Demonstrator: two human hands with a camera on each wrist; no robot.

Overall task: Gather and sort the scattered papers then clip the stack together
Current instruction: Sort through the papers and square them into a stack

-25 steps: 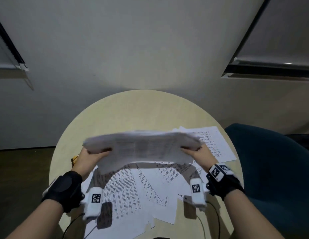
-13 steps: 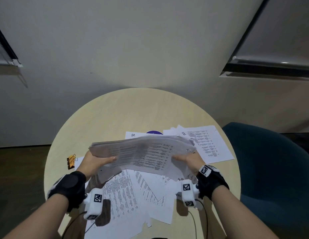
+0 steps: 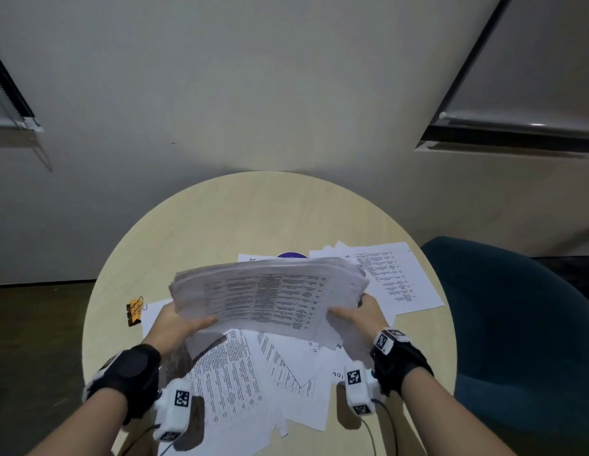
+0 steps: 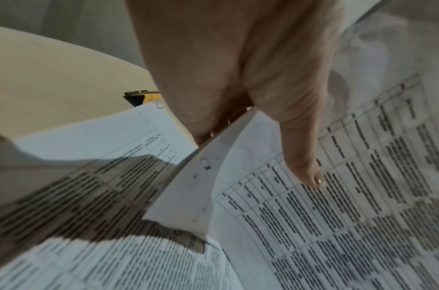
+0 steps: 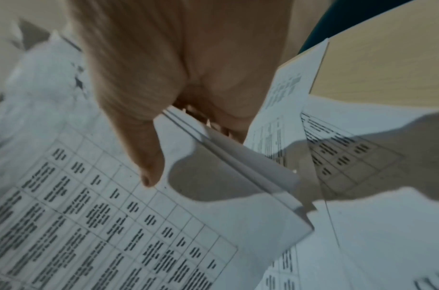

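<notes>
A thick stack of printed papers (image 3: 270,296) hangs above the round table, held at both short ends. My left hand (image 3: 183,319) grips its left end, thumb on top and fingers underneath. My right hand (image 3: 355,312) grips the right end the same way. In the left wrist view the thumb (image 4: 305,153) presses on the top printed sheet (image 4: 350,196). The right wrist view shows the thumb (image 5: 144,157) on the top sheet (image 5: 114,215) and the edges of several sheets fanned out. An orange binder clip (image 3: 135,311) lies on the table to the left.
Loose printed sheets (image 3: 240,383) lie scattered on the near half of the pale wooden table (image 3: 253,209), with more sheets (image 3: 398,278) at the right. A purple object (image 3: 291,255) peeks out behind the stack. A dark teal chair (image 3: 523,324) stands at the right.
The stack has come down and toward me, its far edge dipping so the top sheet faces me more. Both hands keep their grip. A sheet and a purple object behind it are now uncovered.
</notes>
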